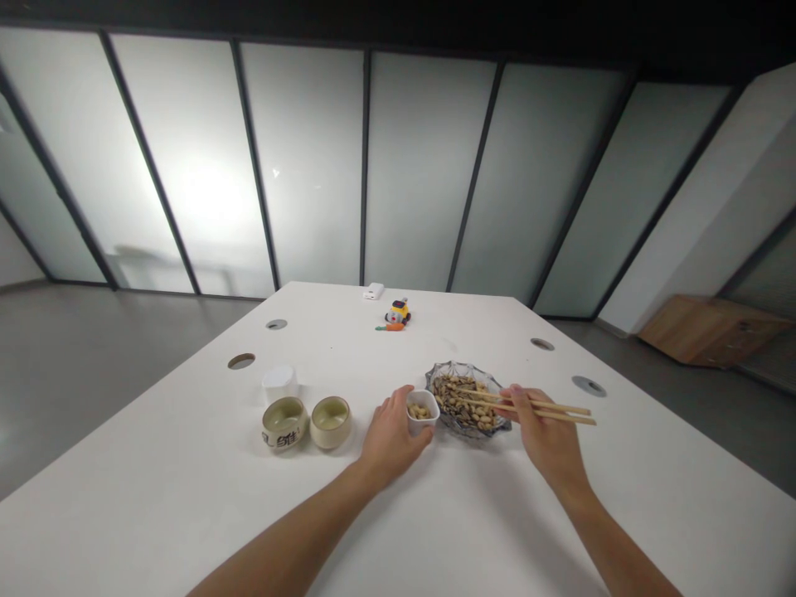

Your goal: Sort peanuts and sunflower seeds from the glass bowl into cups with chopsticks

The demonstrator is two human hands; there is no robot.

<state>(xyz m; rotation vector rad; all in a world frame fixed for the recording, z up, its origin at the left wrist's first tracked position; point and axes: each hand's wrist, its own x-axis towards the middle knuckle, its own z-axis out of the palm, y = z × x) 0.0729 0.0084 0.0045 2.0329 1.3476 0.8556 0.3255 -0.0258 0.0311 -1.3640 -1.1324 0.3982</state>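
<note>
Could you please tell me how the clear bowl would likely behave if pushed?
The clear bowl looks rigid, perhaps fragile, given its glassy, pointed rim. Being broad and low, it would probably slide rather than tip. The seeds and nuts lie loose, so some might spill.

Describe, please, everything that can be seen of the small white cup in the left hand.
The small white cup is plain, smooth-looking and open, with a rounded-square rim; plastic or ceramic, I cannot tell. It appears upright on the white table, with some pale nut-like pieces inside. The left hand curls around it, thumb on the near side. It is immediately left of the glass bowl; whether they touch is unclear.
</note>
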